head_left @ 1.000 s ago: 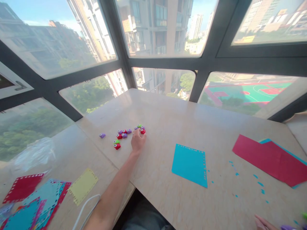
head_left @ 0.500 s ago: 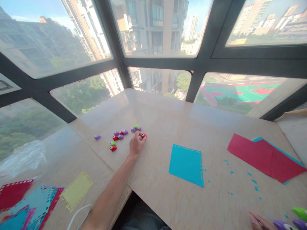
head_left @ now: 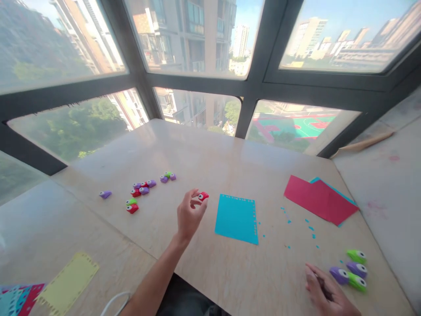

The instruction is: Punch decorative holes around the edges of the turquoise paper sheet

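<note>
My left hand (head_left: 190, 215) pinches a small red paper punch (head_left: 203, 196), creature-shaped with a white eye, between thumb and fingers above the tabletop. Just right of it lies a square blue paper sheet (head_left: 236, 218) with small holes along its top and right edges. My right hand (head_left: 324, 289) rests at the lower right with its fingers curled; what they hold, if anything, is hidden. Close beside it are a purple punch (head_left: 338, 275) and several more green and purple ones. On the left stand further punches, among them a red one (head_left: 132, 209) and a lone purple one (head_left: 105, 194).
Red paper (head_left: 320, 197) overlaps blue paper at the right. Blue scraps (head_left: 311, 228) are scattered between it and my right hand. A yellow punched sheet (head_left: 69, 283) and a white cable (head_left: 115, 303) lie at lower left. Windows (head_left: 197, 105) border the table's back.
The view has turned to the right. My left hand has raised the red punch and carried it right, toward the blue sheet. More of my right hand and the punches beside it now shows.
</note>
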`<act>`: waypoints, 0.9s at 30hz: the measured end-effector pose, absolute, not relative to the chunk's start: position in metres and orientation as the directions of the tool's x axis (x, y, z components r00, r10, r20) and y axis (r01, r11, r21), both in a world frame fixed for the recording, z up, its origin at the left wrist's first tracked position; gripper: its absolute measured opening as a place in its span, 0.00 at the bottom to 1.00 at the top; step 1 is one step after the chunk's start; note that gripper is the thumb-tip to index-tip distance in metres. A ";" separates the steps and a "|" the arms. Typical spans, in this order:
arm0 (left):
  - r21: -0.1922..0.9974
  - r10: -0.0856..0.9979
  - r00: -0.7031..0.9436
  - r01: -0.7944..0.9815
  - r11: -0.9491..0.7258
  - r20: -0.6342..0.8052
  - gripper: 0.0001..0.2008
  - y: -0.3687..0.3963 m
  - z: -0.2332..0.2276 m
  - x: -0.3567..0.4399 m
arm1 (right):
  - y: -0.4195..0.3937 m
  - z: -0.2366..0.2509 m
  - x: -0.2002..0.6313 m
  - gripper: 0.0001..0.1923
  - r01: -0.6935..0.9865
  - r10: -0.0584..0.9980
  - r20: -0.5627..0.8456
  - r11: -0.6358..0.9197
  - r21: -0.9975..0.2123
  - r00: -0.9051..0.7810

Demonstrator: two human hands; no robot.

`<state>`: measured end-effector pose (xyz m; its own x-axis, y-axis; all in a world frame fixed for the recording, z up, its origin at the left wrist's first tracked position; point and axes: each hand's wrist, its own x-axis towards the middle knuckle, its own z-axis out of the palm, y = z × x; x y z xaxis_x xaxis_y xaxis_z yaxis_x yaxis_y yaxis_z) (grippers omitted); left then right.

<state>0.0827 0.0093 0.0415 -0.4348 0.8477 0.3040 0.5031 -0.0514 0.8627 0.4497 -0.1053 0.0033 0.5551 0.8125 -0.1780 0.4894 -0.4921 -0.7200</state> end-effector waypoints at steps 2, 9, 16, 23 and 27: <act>0.867 0.869 -0.377 0.487 -0.108 0.320 0.20 -0.002 0.047 0.108 | -0.107 0.012 0.428 0.36 0.397 0.807 -0.231 -0.489 -0.776 0.543; 0.756 0.878 -0.102 0.561 -0.337 0.467 0.19 -0.047 0.043 0.178 | -0.097 0.051 0.346 0.36 0.065 0.917 -0.321 -0.345 -0.936 0.238; 0.689 0.849 0.057 0.556 -0.464 0.526 0.11 -0.067 0.036 0.209 | -0.087 0.060 0.321 0.35 -0.083 0.940 -0.330 -0.324 -0.943 0.082; 0.835 0.925 0.166 0.398 -0.380 0.342 0.15 -0.078 0.030 0.215 | -0.091 0.058 0.343 0.37 -0.030 0.916 -0.396 -0.395 -0.918 0.057; 0.940 0.955 0.228 0.238 -0.244 0.190 0.23 -0.080 0.029 0.212 | -0.090 0.061 0.356 0.34 0.022 0.919 -0.395 -0.395 -0.919 -0.002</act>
